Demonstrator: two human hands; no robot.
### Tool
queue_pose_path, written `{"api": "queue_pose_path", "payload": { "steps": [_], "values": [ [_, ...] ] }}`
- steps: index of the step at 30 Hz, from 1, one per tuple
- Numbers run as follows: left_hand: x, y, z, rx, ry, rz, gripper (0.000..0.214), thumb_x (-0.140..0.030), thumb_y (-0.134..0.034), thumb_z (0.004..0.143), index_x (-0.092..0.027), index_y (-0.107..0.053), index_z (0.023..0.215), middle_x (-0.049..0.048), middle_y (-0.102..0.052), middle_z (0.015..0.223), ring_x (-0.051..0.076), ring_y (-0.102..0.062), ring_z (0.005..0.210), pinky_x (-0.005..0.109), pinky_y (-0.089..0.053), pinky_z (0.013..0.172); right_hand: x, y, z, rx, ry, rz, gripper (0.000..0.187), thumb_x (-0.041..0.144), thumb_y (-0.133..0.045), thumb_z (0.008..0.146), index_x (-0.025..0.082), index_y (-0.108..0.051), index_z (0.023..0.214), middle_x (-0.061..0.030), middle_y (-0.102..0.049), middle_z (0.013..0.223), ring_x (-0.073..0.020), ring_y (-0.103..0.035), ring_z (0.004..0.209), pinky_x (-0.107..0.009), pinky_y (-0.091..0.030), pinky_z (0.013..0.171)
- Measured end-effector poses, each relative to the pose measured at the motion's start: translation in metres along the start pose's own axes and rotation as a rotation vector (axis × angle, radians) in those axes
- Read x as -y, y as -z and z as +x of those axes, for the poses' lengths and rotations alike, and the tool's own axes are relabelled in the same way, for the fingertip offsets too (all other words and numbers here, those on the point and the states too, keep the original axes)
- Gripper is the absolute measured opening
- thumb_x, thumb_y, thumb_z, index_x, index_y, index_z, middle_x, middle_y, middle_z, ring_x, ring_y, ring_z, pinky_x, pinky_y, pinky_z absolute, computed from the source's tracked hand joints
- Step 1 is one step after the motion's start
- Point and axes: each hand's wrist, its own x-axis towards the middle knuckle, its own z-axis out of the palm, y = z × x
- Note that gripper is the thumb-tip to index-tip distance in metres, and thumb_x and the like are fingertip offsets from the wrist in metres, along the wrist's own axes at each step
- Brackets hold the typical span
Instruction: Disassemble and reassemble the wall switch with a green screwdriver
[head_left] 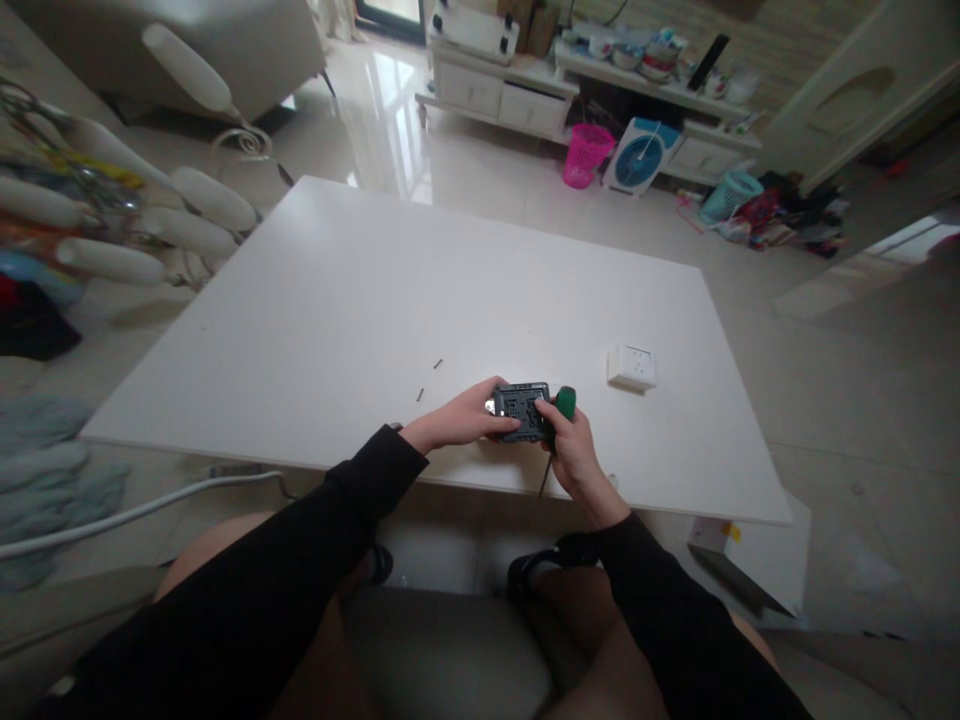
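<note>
Dark plastic piece: we are holding it (pixel 523 396) above the near edge of the desk (pixel 337 290), a little right of the middle, with its ribbed, slotted face turning up towards us.
Left hand: we are gripping the piece's left side with our left hand (pixel 466 416), fingers closing around it and thumb lying across its near part.
Right hand: we are steadying the piece's right side with the thumb of our right hand (pixel 576 452), while its fingers are also holding a screwdriver (pixel 566 402).
Screwdriver: its green handle is sticking out at the far side of the right hand, just beside the piece, and its thin shaft is pointing near and slightly left, by the desk's near edge.
Small screws: two dark ones are lying on the desk, left of and farther than the piece; one (pixel 438 364) is resting farther away, the other (pixel 420 395) nearer and a touch left, the two sitting apart.
White socket box: it (pixel 632 368) is standing on the desk to the right, well apart from our hands, its socket holes showing.
Floor beyond: a pink basket (pixel 587 156) is standing just left of a blue-and-white fan (pixel 642 156).
</note>
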Motion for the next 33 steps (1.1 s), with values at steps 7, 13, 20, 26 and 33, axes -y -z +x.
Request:
{"api": "queue_pose_path", "payload": {
  "steps": [7,13,20,26,33],
  "values": [
    [0.0031,0.0023,0.0023,0.003,-0.032,0.055,0.043,-0.031,-0.081,0.074,-0.017,-0.055,0.105,0.0009,-0.063,0.089,0.016,-0.066,0.073,0.03,-0.057,0.062,-0.0043,0.0008,0.0007,-0.01,0.007,-0.063,0.048,0.054,-0.088,0.059,0.019,-0.061,0.075,0.0073,-0.052,0.054,-0.0082,-0.041,0.045,-0.021,-0.029,0.038],
    [0.0042,0.0023,0.0022,-0.013,-0.045,0.096,0.042,-0.029,-0.081,0.074,-0.017,-0.055,0.104,0.001,-0.063,0.088,0.015,-0.065,0.07,0.028,-0.056,0.059,-0.0069,0.0014,0.0021,-0.019,0.06,-0.101,0.046,0.054,-0.088,0.061,0.018,-0.061,0.073,0.0072,-0.052,0.053,-0.0084,-0.042,0.044,-0.021,-0.031,0.038],
    [0.0009,-0.0026,0.0044,-0.041,0.058,0.025,0.02,-0.03,-0.06,0.087,-0.016,-0.057,0.102,0.0009,-0.062,0.078,0.014,-0.063,0.06,0.028,-0.054,0.055,-0.0038,0.0001,0.0009,-0.012,0.059,-0.107,0.047,0.055,-0.088,0.06,0.018,-0.062,0.074,0.0053,-0.056,0.056,-0.0101,-0.046,0.045,-0.024,-0.038,0.038],
    [-0.0007,-0.0043,0.0061,-0.082,0.002,0.015,0.019,-0.029,-0.059,0.085,-0.017,-0.058,0.099,-0.0004,-0.058,0.076,0.013,-0.061,0.058,0.025,-0.052,0.052,-0.0032,0.0007,-0.0001,-0.003,0.117,-0.114,0.044,0.053,-0.085,0.064,0.019,-0.059,0.071,0.0065,-0.052,0.057,-0.0093,-0.044,0.048,-0.022,-0.036,0.039],
    [0.0001,-0.0041,0.0052,-0.109,-0.068,0.03,0.026,-0.031,-0.062,0.081,-0.017,-0.061,0.103,0.0,-0.059,0.079,0.013,-0.06,0.06,0.025,-0.051,0.051,-0.0047,0.0018,0.0008,0.0,0.108,-0.124,0.044,0.055,-0.085,0.066,0.019,-0.06,0.072,0.0066,-0.05,0.058,-0.009,-0.042,0.049,-0.021,-0.033,0.039]
  ]
}}
